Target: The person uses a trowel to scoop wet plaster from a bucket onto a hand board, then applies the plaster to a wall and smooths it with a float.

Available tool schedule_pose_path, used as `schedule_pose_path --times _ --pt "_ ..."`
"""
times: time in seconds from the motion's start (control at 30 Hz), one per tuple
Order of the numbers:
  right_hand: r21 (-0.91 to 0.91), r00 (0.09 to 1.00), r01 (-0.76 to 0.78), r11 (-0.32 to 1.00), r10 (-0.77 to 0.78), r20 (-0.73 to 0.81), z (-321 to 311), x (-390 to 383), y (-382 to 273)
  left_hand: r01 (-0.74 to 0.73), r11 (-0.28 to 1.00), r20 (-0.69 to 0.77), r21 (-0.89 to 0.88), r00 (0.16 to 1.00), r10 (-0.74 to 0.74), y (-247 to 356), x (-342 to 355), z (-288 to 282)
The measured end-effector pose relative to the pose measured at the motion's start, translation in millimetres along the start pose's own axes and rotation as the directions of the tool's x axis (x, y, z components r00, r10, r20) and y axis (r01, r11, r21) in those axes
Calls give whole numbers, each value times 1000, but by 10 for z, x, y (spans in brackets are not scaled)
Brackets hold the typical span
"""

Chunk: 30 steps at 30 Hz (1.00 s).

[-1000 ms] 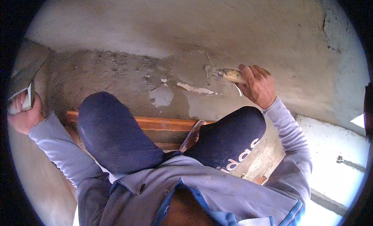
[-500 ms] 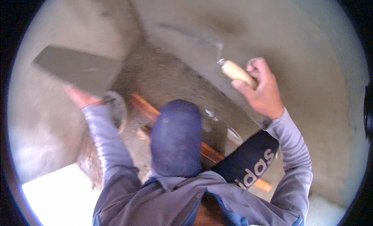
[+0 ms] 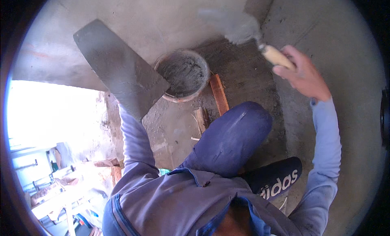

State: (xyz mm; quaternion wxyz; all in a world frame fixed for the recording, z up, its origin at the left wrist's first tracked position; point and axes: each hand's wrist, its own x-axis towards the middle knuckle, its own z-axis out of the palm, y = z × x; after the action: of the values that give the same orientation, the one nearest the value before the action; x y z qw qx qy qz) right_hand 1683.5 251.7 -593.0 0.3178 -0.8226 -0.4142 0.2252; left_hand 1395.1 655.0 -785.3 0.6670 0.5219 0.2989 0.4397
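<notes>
My right hand is closed around the pale wooden handle of a trowel. Its metal blade, slightly blurred, points left in front of the grey plastered wall. At the left, a flat, tapered grey plasterer's hawk is held up by my left hand, whose fingers are hidden beneath it. The hawk's face looks bare apart from a thin grey film. Behind the hawk's right corner stands a round bucket with wet grey mortar inside; the hawk partly covers its rim.
An orange-brown plank and a scrap of wood lie on the floor by the bucket. My bent knee is close to them. Rough walls rise ahead and right. Lower left, a bright opening shows a clutter of boards.
The view has swung left, bringing the whole bucket and the bright opening into sight. The hawk is now tilted more steeply, and the trowel blade shows more plainly. Both tools stay in hand.
</notes>
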Motion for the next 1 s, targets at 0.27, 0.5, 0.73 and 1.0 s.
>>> schedule_pose_path --times 0.27,0.5,0.73,1.0 --pt "-648 857 505 570 -416 303 744 1270 -730 130 901 120 -414 989 -88 -238 -317 -350" --pt "-704 813 581 408 -338 475 1278 1777 -1066 407 720 409 -562 893 -186 240 -447 172" --pt "-601 863 455 657 -158 480 1582 1925 -936 372 840 92 -395 926 -367 32 -558 -444" --pt "-296 803 -130 946 276 529 1805 1643 -529 421 867 12 -268 901 -434 67 -715 -327"
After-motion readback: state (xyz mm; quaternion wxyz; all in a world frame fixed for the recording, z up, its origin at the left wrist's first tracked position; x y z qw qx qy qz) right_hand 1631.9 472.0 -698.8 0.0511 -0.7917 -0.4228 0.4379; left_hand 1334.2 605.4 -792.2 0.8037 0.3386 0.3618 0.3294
